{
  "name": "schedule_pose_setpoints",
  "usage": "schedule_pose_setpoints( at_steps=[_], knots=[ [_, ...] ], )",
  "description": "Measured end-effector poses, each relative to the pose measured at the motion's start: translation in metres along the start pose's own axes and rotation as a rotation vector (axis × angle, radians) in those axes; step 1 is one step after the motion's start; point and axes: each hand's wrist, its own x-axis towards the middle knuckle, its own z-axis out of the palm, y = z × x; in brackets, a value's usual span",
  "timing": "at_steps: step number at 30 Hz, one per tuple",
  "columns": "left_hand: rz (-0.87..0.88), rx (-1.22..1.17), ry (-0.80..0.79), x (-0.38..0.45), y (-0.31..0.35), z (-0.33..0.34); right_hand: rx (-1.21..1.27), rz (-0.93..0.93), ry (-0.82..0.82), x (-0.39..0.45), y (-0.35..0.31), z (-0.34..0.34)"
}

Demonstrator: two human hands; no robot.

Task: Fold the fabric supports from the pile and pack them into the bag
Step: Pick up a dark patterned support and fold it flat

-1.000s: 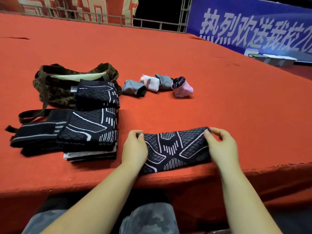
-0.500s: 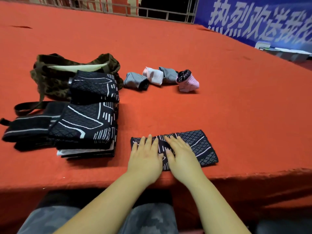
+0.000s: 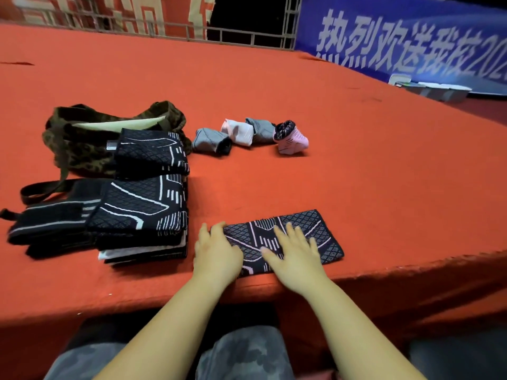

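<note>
Where palms met before, left hand (image 3: 216,253) now at support's (image 3: 315,231) end.

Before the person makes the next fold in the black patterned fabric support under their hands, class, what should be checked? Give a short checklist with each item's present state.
1. Black patterned fabric support lies flat on the red cloth-covered table: ok.
2. Left hand rests on its left end, fingers straight: ok.
3. Right hand presses its middle, fingers spread: ok.
4. Support's near edge sits right at the table edge: not ok, it may slip off.
5. Camouflage fabric bag is open to receive it: cannot tell; a folded black support covers part of the mouth.
6. Stack of black patterned supports lies apart from the working piece: ok.
</note>
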Motion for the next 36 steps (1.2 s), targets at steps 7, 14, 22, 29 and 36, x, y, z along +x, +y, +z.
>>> schedule_pose_setpoints(
  at_steps=[7, 14, 22, 29, 36],
  knots=[
    [-0.227, -0.634, 0.008, -0.002, -0.002, -0.008, 0.081, -0.197, -0.041, -0.024, -0.035, 0.014],
    [-0.08, -1.04, -0.051, -0.01, 0.013, -0.013, 0.432, -0.104, 0.097, -0.023, -0.059, 0.011],
    [0.209, -0.68, 0.006, -0.018, 0.001, -0.02, 1.072, 0.152, 0.307, -0.024, -0.075, 0.0],
    [0.404, 0.0, -0.093, -0.007, -0.006, 0.005, 0.983, 0.121, 0.459, -0.008, -0.034, -0.018],
    [0.487, 0.325, -0.161, -0.001, 0.003, 0.023, 0.745, 0.171, 0.514, -0.016, 0.003, -0.023]
  ],
)
